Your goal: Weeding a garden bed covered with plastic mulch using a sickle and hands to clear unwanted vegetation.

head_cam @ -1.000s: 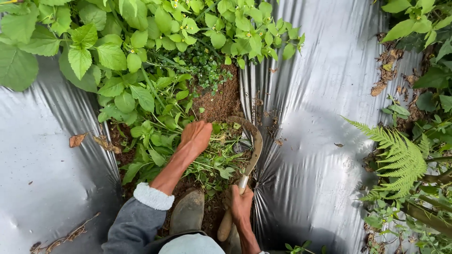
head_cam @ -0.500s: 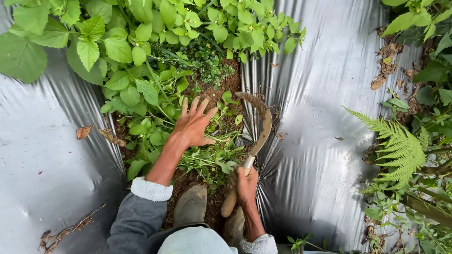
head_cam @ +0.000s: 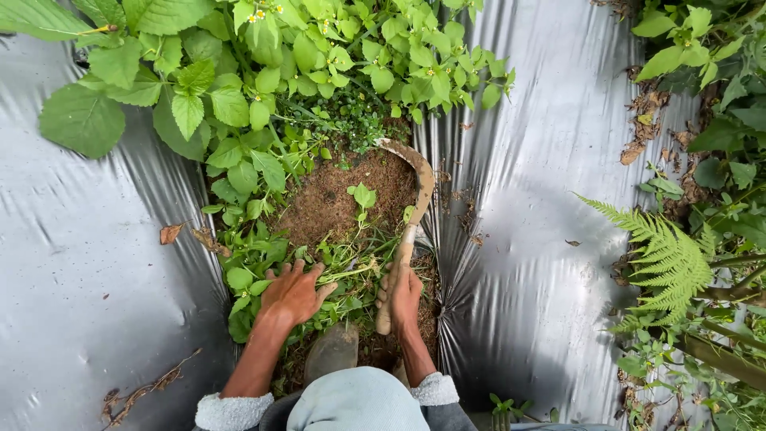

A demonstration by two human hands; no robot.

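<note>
My right hand (head_cam: 401, 295) grips the wooden handle of a sickle (head_cam: 412, 199); its curved rusty blade arcs up over a patch of bare brown soil (head_cam: 335, 199). My left hand (head_cam: 294, 294) rests, fingers spread, on a heap of cut green weeds (head_cam: 351, 267) just left of the sickle handle. A small seedling (head_cam: 363, 195) stands alone in the bare soil. Leafy green weeds (head_cam: 239, 96) with tiny yellow flowers crowd the strip beyond the soil.
Silver plastic mulch sheets (head_cam: 80, 263) (head_cam: 535, 223) flank the strip on both sides. A rubber boot (head_cam: 333, 351) is planted below my hands. A fern (head_cam: 666, 255) and more plants line the right edge. Dry leaves (head_cam: 171, 233) lie on the left sheet.
My left hand drew back toward me, dragging the cut weeds down and baring the soil. The sickle blade swung further up the strip, my right hand staying on its handle.
</note>
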